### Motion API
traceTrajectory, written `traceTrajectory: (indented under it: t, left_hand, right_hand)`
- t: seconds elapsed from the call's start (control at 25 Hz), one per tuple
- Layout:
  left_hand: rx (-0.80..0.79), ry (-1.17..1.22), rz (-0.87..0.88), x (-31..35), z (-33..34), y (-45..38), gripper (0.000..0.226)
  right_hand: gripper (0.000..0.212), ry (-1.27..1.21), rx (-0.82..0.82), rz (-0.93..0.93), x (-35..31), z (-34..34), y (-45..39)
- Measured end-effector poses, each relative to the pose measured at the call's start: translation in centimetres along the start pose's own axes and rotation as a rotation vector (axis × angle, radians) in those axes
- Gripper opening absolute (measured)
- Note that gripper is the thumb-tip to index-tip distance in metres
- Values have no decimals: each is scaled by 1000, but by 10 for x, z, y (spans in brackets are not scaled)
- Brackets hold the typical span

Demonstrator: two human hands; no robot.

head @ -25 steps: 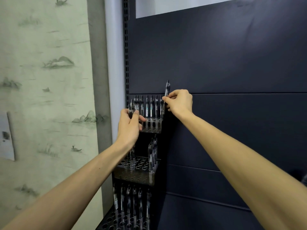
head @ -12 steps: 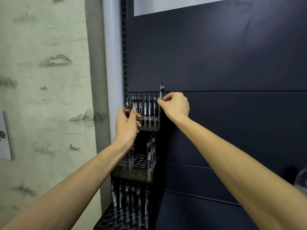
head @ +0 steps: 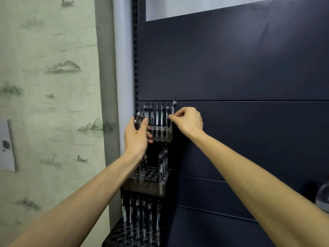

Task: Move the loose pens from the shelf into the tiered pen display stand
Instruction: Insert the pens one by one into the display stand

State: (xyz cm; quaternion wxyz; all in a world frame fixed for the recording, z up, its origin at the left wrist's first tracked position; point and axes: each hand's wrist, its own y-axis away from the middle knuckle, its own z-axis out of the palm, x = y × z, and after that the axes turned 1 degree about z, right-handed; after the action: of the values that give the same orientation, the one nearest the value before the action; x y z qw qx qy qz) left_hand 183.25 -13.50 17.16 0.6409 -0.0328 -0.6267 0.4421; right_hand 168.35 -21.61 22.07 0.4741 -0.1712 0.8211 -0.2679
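A dark tiered pen display stand (head: 142, 188) stands against the navy back panel, with three perforated tiers. Several pens stand upright in its top tier (head: 162, 138) and in the bottom tier (head: 122, 234); a few stand at the right of the middle tier. My right hand (head: 188, 122) pinches one clear pen (head: 173, 111) upright at the top tier's right end, its lower end down in the tier. My left hand (head: 137, 138) grips a bundle of pens (head: 138, 120) in front of the top tier's left side.
A slotted shelf upright (head: 136, 59) runs up the panel's left edge, beside a grey post and patterned wallpaper (head: 49, 86). A clear plastic bottle (head: 323, 196) shows at the right edge. A white sheet (head: 7, 145) hangs on the wall at left.
My right hand has lowered the single pen into the right end of the top tier. My left hand stays by the tier with its bundle.
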Motion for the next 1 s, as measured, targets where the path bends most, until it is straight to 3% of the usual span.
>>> traceTrajectory:
  t: [0.16,0.36,0.44,0.64,0.8,1.0]
  left_hand:
    - [-1,18,-16,-2,0,0,20]
    - [-20,96,-66,-4,-2,9,9]
    - [-28,99,-75,-6,-2,8,14]
    - [-27,181,-137,-6,0,7,20]
    - [-16,240,-169,-1,3,1,16]
    - [-93,302,-262,20,8,-1,24]
  right_hand:
    - [6,121,-4,11,-15,4,-1]
    - [12,222,-40,71,-15,2,1]
    - [15,203,-47,94,-13,3,2]
    - [37,15,-38,124,-4,6,17]
    - [21,-140,90,27,0,16,43]
    - [21,-339,10,-100,-1,13,54]
